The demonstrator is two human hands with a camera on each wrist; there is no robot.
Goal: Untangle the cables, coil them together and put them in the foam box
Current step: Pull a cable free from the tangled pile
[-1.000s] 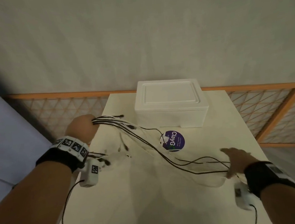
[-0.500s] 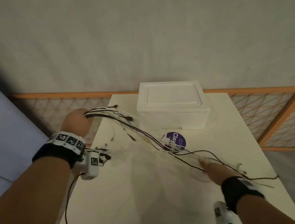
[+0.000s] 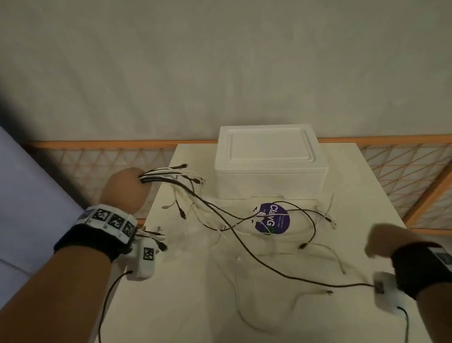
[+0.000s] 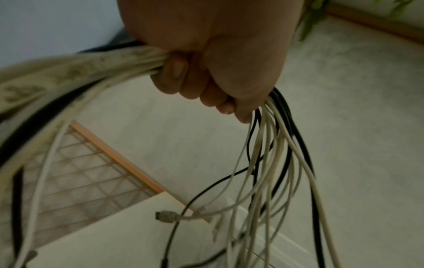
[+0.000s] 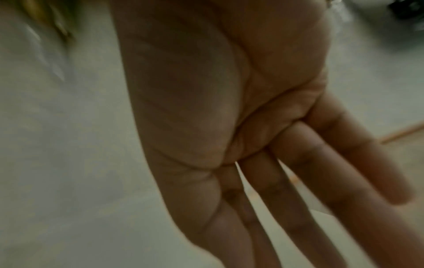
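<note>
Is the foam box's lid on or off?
On. The foam box sits closed on the table, lid covering its top.

Black and white cables (image 3: 223, 215), white foam box (image 3: 271, 167), purple sticker (image 3: 274, 219), cream table (image 3: 177, 312).

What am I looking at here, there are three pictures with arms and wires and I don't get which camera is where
No machine here: a person works with two bare hands, wearing a camera on the head and one on each wrist. The wide picture is the head camera, looking down at a pale table. The other two look along each hand from the wrist.

The left hand has its fingers curled round a bundle of black and white cables, whose loose ends trail across the table. The right hand is flat, fingers straight, holding nothing.

At the table's far end stands a white foam box with its lid on. In front of it is a round purple sticker.
</note>
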